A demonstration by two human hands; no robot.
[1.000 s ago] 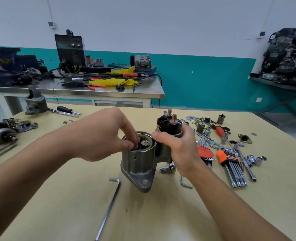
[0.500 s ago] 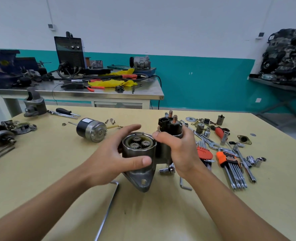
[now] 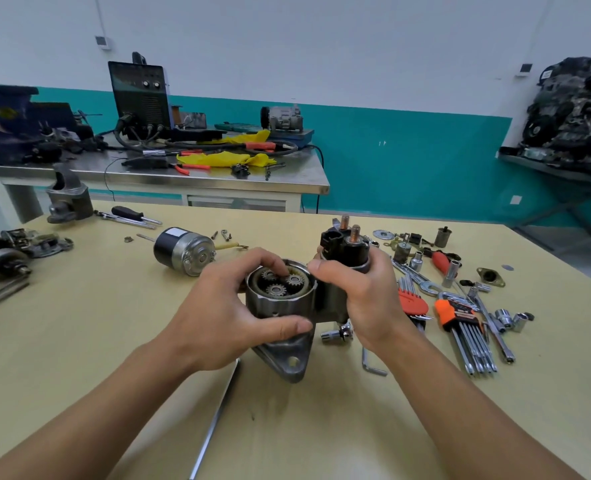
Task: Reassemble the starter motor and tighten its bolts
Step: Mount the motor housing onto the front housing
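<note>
The grey starter housing stands upright on the yellow table, open end up, with three small planetary gears visible inside. My left hand wraps round the housing, thumb across its front and fingers over the far rim, one fingertip reaching onto the gears. My right hand grips the black solenoid attached on the housing's right side. The motor body, black and silver, lies on its side behind my left hand.
Hex key sets, sockets, wrenches and small parts are spread to the right. A long hex key lies in front of the housing, a short one beside it. A socket bit lies at the housing's base. More parts sit far left.
My left hand came out of the housing's open top and took hold of its side, uncovering the gears and the motor body behind. My right hand stayed on the solenoid.
</note>
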